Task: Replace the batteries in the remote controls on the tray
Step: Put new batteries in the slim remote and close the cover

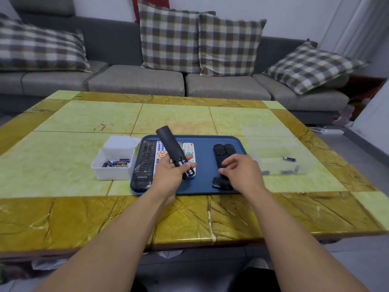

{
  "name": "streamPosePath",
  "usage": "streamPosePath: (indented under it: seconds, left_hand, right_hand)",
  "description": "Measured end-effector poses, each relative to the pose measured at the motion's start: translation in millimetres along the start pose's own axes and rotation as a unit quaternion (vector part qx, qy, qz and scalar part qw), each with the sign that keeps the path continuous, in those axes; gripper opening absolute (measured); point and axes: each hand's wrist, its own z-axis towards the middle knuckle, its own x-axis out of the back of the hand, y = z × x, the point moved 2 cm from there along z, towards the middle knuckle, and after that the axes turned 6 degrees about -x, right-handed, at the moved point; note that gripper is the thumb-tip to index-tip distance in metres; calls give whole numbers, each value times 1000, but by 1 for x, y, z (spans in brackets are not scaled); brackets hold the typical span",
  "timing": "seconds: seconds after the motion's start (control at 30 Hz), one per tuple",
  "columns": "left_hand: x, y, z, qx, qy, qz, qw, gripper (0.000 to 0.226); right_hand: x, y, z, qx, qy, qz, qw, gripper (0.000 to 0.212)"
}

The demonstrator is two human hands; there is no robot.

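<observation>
A blue tray [202, 152] lies on the table. My left hand [170, 175] grips a black remote [170, 147] turned back-up above the tray, its battery bay open with batteries showing at the near end. My right hand [240, 171] hovers with loosely curled fingers over two black remotes [223, 151] on the tray's right part. A loose black battery cover [221, 183] lies just below its fingertips. On the tray's left part lie a black remote [145, 161] and two white remotes [188, 148], partly hidden by my left hand.
A white open box [114, 163] with several batteries stands left of the tray. A clear plastic box [282, 161] with a few batteries sits to the right. The yellow-green tiled table [84, 123] stretches towards a grey sofa [134, 81] with checked cushions.
</observation>
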Motion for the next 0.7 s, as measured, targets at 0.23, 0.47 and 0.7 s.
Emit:
streamPosePath:
  seconds: [0.23,0.47,0.7]
  left_hand:
    - [1,-2,0,39,10,-12,999,43]
    - [-4,-2,5,108,-3,-118,987,25]
    - [2,-2,8,81,38,-101,991,13]
  right_hand:
    - [1,16,3,-13,-88,-192,977,45]
    - [0,8,-1,-4,-71,-265,962,41]
    - [-21,0,0,24,-82,-236,968,46]
